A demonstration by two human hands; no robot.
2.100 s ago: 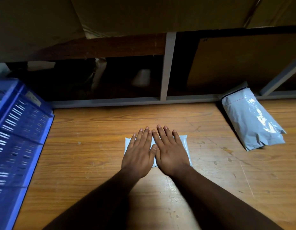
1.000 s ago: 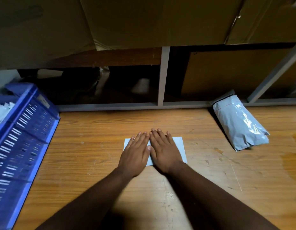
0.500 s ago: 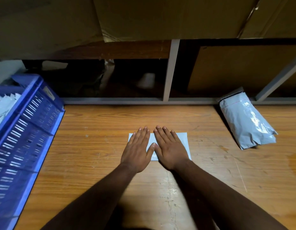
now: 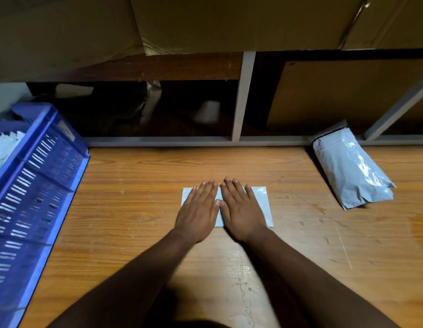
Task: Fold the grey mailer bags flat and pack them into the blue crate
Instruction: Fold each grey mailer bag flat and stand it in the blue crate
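The folded mailer bag [image 4: 259, 204] lies at the centre of the desk [image 4: 134, 209] as a small, pale grey rectangle with square corners and a faint sheen near its far right corner. Only its left and right ends and a strip along the near edge show, because I have both hands flat on top of it. My left hand [image 4: 198, 209] covers the left half and my right hand [image 4: 241, 209] the right half, fingers straight and pointing to 12 o'clock, thumbs meeting over the middle. Neither hand curls round anything; they only press.

To do this step well, I judge the pressure should run from the middle out toward 3 and 9 o'clock, so trapped air leaves through the ends and the creases set sharp. The film looks slick, so I expect it to spring open if I lift too soon, and to slide on the wood if I push sideways rather than down.

At 2 o'clock, well apart from my hands, a bundle of unfolded mailer bags [image 4: 350, 169] rests with its far end against the grey metal frame [image 4: 241, 98] at the back of the desk, puffy and glossy. At 9 o'clock stands the blue crate [image 4: 37, 185], with pale folded bags [image 4: 4, 147] showing inside.
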